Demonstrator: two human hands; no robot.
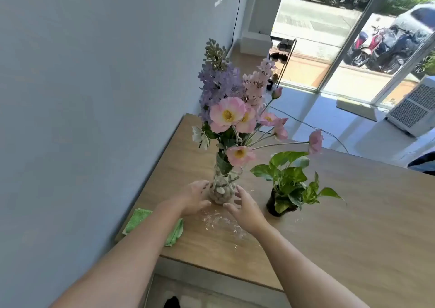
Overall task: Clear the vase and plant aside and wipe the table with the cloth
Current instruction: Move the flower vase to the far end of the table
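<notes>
The left hand [193, 198] and right hand [244, 210] flank the base of a clear glass vase [222, 191], fingers spread apart on both. Neither hand is closed around the glass; whether any fingertip touches it cannot be told. The vase stands upright between the hands, long axis vertical, its belly filled with pale pebbles [221, 193]. Pink, lilac and white flowers [231, 114] rise from it, with a few long stems leaning out beyond the right hand.

The tabletop [353, 225] is light wood grain. Its near edge runs just behind the forearms, and its left edge lies against a pale blue wall [94, 95], close beside the left hand. Open wood extends widely outward of the right hand and on past the plant; little room remains on the wall side.

A potted pothos [289, 185] in a dark pot [274, 205] stands upright outward of the right hand, near it but apart, and apart from the vase. A folded green cloth [138, 220] lies flat under the left forearm, at the near left corner of the tabletop. Scattered pale specks [219, 220] mark the wood just behind and between the hands.

Beyond the tabletop are a pale floor, a glass front [353, 48] with parked vehicles outside, and a white slatted appliance [414, 107].
</notes>
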